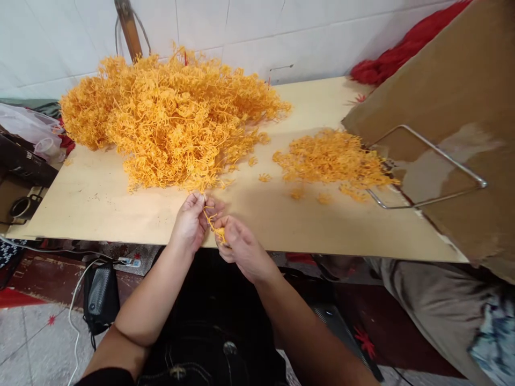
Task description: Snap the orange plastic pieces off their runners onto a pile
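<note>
The pale worktop (pixel 257 233) bears a leaning brown cardboard sheet (pixel 454 96) at right, a big heap of orange sprigs (pixel 173 118) left of centre, and a smaller orange pile (pixel 325 155). Lettering on a dark box (pixel 26 163) at far left is too small to read. By the worktop's front edge, the left hand (pixel 189 222) pinches the upper end of a thin orange strand (pixel 210 217), just below the heap; the right hand (pixel 243 244) curls closed around its lower end.

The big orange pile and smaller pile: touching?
Apart: the head view shows tabletop, dotted with loose orange bits, between the big pile and the smaller pile.
</note>
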The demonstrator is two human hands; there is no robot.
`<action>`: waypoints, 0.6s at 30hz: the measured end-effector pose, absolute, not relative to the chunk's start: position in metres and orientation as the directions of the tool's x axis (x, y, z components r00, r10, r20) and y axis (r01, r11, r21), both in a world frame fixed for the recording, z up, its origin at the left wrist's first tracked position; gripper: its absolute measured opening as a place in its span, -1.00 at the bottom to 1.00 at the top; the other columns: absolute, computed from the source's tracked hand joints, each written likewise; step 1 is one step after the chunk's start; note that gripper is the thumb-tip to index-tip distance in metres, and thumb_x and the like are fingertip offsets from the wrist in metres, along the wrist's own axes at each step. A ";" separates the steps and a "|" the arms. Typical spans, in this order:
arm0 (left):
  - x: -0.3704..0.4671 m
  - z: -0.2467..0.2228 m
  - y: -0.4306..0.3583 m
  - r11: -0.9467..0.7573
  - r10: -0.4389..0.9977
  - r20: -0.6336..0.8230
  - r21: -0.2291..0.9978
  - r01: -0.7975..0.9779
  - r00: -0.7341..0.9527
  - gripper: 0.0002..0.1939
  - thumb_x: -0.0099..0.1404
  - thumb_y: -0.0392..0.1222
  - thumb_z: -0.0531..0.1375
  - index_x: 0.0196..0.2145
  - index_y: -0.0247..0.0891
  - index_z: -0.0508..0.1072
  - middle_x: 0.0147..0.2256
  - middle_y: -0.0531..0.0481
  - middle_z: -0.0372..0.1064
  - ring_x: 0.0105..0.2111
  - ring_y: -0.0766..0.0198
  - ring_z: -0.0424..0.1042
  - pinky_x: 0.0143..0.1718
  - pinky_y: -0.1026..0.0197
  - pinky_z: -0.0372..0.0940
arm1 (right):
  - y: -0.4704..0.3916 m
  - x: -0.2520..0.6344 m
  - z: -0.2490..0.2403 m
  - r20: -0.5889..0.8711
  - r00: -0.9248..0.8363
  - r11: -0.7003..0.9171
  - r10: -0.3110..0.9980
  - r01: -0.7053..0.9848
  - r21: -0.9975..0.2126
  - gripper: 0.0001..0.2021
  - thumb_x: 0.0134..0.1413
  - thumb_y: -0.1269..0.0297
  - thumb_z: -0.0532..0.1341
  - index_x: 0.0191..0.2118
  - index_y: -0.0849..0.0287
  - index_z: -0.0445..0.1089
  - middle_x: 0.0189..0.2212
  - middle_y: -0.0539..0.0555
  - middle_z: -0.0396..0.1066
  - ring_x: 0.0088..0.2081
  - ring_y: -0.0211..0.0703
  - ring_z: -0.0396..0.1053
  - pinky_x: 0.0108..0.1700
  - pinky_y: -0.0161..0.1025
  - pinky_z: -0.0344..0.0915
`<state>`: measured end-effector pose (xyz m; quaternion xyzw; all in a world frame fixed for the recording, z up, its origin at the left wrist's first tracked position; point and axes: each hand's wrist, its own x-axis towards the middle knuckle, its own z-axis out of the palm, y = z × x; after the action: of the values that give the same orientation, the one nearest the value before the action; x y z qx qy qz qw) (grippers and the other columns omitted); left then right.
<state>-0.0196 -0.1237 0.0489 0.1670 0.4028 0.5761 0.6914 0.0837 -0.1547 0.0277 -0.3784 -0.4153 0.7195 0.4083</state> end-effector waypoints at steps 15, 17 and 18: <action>-0.030 0.052 -0.112 0.329 0.919 -0.360 0.473 -0.817 0.162 -0.83 0.23 -0.45 -0.05 -0.48 -0.30 0.15 -0.64 0.17 0.04 -0.69 0.56 0.14 -0.66 0.51 0.04 | -0.182 0.104 0.035 -0.003 -0.243 -0.003 0.970 0.002 -1.000 -0.68 0.06 0.11 0.07 -0.59 0.18 0.13 -0.69 -0.11 0.00 -0.64 -0.42 -0.03 -0.62 -0.39 -0.03; -0.024 0.045 -0.118 0.336 0.923 -0.353 0.550 -0.764 0.152 -0.85 0.21 -0.39 0.02 -0.49 -0.28 0.14 -0.64 0.18 0.07 -0.70 0.54 0.15 -0.67 0.49 0.05 | -0.160 0.132 0.045 0.019 -0.104 0.026 0.994 0.065 -0.998 -0.69 0.00 0.08 0.13 -0.59 0.18 0.18 -0.70 -0.11 0.02 -0.65 -0.42 -0.03 -0.62 -0.37 -0.05; -0.022 0.042 -0.120 0.342 0.926 -0.348 0.604 -0.720 0.147 -0.84 0.19 -0.35 0.07 -0.50 -0.27 0.14 -0.64 0.18 0.10 -0.70 0.53 0.16 -0.67 0.48 0.05 | -0.146 0.149 0.052 0.034 -0.018 0.037 0.999 0.142 -0.989 -0.71 -0.04 0.08 0.17 -0.57 0.17 0.22 -0.70 -0.10 0.05 -0.65 -0.42 -0.01 -0.61 -0.36 -0.04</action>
<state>-0.0218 -0.1204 0.0416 0.1489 0.3456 0.5540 0.7426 0.1494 -0.1456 0.0516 -0.5214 -0.5472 0.4581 0.4678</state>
